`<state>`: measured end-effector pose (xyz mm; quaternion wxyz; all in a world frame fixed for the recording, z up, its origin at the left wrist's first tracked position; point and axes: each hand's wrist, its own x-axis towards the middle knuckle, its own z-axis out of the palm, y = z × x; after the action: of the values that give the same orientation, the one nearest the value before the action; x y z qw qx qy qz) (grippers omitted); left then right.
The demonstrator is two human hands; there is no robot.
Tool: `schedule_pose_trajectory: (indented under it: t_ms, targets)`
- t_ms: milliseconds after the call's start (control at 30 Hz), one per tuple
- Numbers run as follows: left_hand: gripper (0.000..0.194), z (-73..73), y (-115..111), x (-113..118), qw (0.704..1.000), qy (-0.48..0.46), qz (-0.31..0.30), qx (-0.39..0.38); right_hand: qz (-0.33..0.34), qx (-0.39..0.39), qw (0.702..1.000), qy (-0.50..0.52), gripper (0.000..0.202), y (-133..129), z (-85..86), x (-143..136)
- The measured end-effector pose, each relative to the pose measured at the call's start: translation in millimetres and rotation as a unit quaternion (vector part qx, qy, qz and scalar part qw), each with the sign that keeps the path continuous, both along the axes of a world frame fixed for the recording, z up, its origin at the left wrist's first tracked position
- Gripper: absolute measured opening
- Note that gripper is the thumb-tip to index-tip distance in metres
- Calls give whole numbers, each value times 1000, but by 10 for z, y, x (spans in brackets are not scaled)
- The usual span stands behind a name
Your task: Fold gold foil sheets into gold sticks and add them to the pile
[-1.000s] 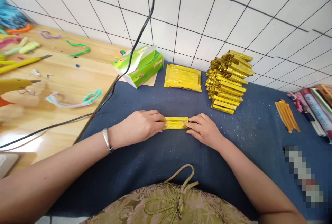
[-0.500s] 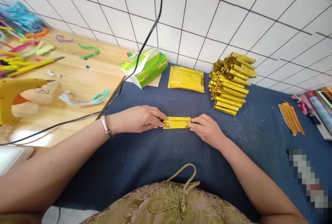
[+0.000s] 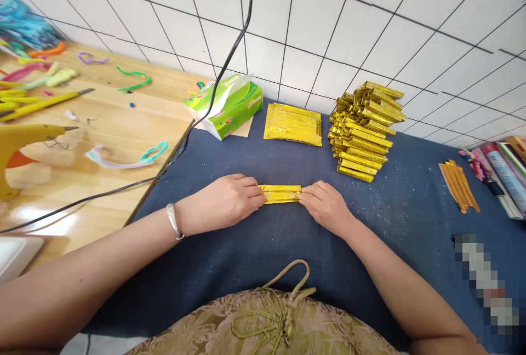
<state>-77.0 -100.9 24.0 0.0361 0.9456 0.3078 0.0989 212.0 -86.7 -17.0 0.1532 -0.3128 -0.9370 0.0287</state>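
A small folded strip of gold foil paper (image 3: 281, 194) lies on the dark blue cloth (image 3: 246, 251) in front of me. My left hand (image 3: 234, 200) grips its left end, knuckles up, with the fingertips hidden underneath. At the right end, the thumb and fingers of my right hand (image 3: 322, 205) pinch the paper's edge. Behind the hands lies a flat stack of gold foil sheets (image 3: 293, 125). To its right rises a pile of folded gold paper pieces (image 3: 364, 133).
A green tissue pack (image 3: 230, 108) sits by the tiled wall. A black cable (image 3: 217, 84) hangs across the left side. On the wooden table (image 3: 107, 190) are a yellow glue gun (image 3: 28, 147) and pipe cleaners (image 3: 28, 23). Orange-gold strips (image 3: 459, 185) and books (image 3: 507, 171) lie right.
My left hand has rolled over so its back faces up, and its fingers have closed further over the paper's left end. My right hand stays at the right end. The view shifted slightly.
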Motion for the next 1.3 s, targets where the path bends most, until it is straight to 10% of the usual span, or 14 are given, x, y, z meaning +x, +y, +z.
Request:
schedule_pose_trajectory:
  t_ms: [500, 1300]
  targets:
    - [21, -164, 7, 61, 996, -4, 84, -21, -155, -111, 974, 123, 15, -20, -21, -186]
    - [13, -248, 85, 73, 981, -77, 155, -89, -197, -110, 970, 91, 9, -41, 9, -259]
